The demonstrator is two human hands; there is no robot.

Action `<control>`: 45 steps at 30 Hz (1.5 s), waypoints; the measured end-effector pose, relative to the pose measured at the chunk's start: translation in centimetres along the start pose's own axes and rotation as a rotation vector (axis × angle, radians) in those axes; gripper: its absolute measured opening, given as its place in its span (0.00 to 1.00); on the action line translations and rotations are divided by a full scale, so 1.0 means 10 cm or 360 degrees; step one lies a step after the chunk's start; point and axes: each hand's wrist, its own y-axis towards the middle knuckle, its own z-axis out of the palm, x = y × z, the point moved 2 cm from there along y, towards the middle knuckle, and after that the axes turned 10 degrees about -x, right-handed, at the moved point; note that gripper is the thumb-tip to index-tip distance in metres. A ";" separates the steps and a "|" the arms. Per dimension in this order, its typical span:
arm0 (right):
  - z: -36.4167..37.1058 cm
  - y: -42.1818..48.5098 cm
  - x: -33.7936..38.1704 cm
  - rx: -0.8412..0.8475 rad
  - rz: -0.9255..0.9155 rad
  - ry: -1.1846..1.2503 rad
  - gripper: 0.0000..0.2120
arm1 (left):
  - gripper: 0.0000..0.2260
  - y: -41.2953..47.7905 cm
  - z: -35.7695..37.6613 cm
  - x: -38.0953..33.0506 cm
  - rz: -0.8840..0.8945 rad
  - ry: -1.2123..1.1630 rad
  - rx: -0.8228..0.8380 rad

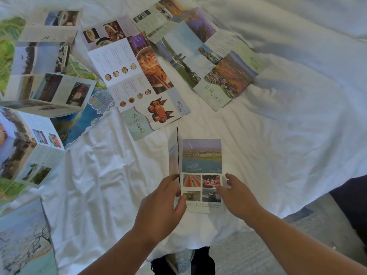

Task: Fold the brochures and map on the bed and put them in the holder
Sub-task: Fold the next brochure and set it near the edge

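Our left hand pinches brochure flap, right hand straight-fingered on edge (gripping nothing); we risk skewed crease if panel slips.

Cool, soft daylight on a white bed; strong wide-angle warp
The bed glares almost white toward the upper right; faint shadows sit in its creases; the middle brochure is sharpest; the brochures at the left edge are stretched and smeared; the floor is dimmer
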 end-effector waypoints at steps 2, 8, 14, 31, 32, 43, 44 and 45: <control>0.02 0.01 0.00 0.0017 0.0022 0.0037 0.08 | 0.07 0.00 0.00 -0.03 0.0023 0.0032 0.0007; 0.08 -0.01 -0.01 0.0070 0.0069 0.0127 0.08 | 0.09 0.00 0.10 -0.08 0.0067 0.0058 0.0011; 0.09 -0.01 0.00 0.0077 0.0075 0.0122 0.08 | 0.17 0.00 0.10 -0.13 0.0169 -0.0014 -0.0116; 0.02 -0.13 0.17 -0.0054 -0.0032 0.0058 0.11 | 0.19 0.00 0.16 -0.12 0.0141 -0.0030 -0.0062; 0.02 -0.15 0.20 -0.0047 -0.0021 0.0071 0.14 | 0.19 0.00 0.16 -0.10 0.0132 -0.0035 -0.0052; 0.09 -0.23 0.43 0.0018 -0.0136 0.0190 0.12 | 0.25 0.00 0.15 -0.04 0.0036 -0.0125 -0.0010; 0.11 -0.24 0.45 0.0024 -0.0134 0.0199 0.13 | 0.26 0.00 0.14 -0.03 0.0036 -0.0125 -0.0014; 0.12 -0.26 0.46 0.0030 -0.0131 0.0207 0.12 | 0.26 -0.01 0.14 -0.02 0.0035 -0.0126 -0.0016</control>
